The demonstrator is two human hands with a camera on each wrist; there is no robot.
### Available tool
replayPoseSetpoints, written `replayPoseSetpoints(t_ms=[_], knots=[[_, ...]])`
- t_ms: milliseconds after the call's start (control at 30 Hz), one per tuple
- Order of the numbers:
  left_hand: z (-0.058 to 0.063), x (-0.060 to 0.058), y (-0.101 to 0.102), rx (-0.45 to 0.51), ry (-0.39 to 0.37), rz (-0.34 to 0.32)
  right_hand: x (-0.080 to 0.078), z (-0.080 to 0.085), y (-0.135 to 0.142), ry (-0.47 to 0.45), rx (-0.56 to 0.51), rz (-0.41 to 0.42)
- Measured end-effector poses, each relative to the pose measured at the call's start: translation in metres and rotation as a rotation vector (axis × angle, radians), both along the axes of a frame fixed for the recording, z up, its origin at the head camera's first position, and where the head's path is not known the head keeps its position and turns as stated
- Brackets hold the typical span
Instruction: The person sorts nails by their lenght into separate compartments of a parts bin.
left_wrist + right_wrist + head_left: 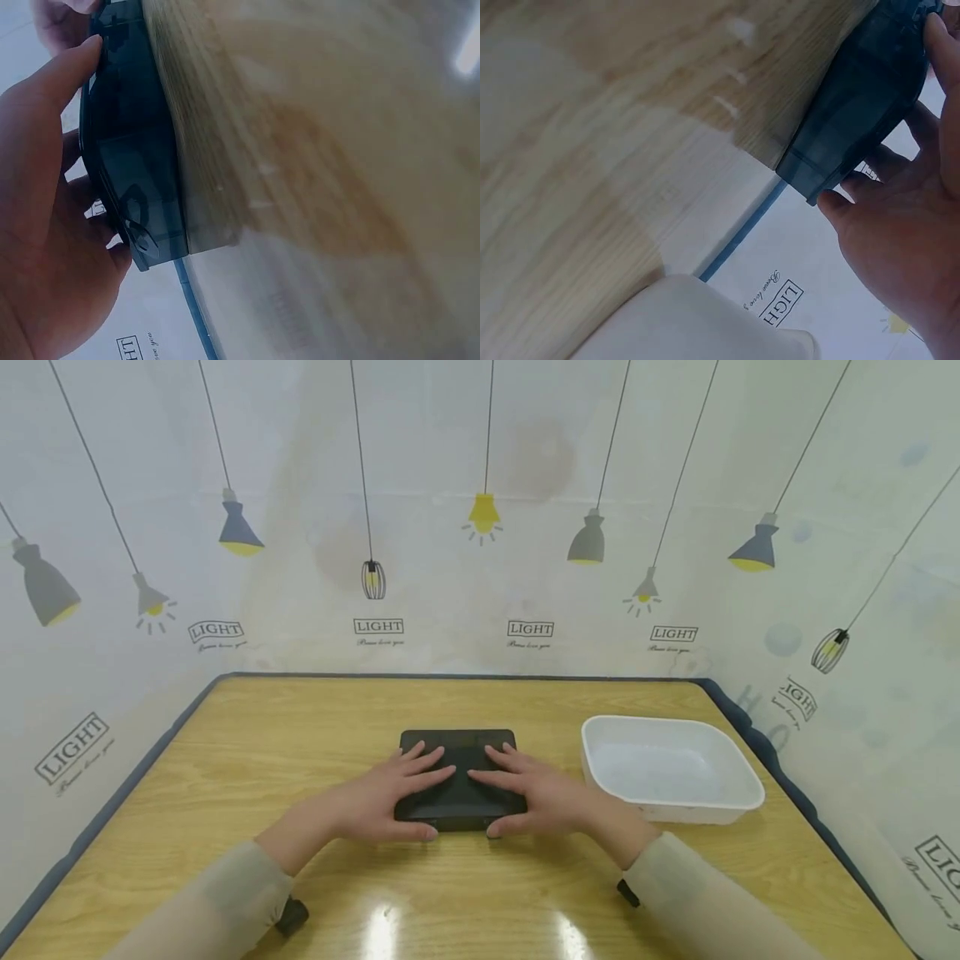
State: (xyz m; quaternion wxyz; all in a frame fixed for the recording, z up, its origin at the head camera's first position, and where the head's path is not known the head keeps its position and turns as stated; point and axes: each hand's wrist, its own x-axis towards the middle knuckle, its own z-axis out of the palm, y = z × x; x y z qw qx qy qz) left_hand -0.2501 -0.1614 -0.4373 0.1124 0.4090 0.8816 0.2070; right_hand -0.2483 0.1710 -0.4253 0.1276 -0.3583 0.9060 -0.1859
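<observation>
A dark, shallow plastic box (461, 789), its lid down, lies on the wooden table (292, 718) in the head view. My left hand (390, 793) rests on the left part of the lid with fingers spread, thumb at the front edge. On the right part lies my right hand (543, 789), spread the same way, its thumb also by the front edge. In the left wrist view the side of the box (139, 150) has a looped, clip-like shape. The right wrist view shows the other side of the box (855, 97). What is inside cannot be made out.
A white plastic tub (675, 764) stands to the right of the box, beyond my right forearm. Behind the table and at its sides hangs a pale wall covering (442, 660) printed with lamps. Dark blue edging (765, 747) runs along the table's border.
</observation>
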Motion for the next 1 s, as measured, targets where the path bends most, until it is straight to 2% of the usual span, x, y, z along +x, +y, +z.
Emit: replayPoseSetpoints(t_ms=[367, 667, 1000], knots=[[0.002, -0.002, 0.003, -0.042, -0.003, -0.019, -0.002, 0.003, -0.005, -0.015, 0.059, 0.058], [0.003, -0.004, 0.006, -0.045, 0.032, -0.011, -0.002, 0.003, -0.012, 0.017, 0.051, 0.033], [0.009, -0.004, 0.013, -0.098, 0.025, 0.037, 0.001, 0.004, -0.019, 0.089, 0.112, 0.014]])
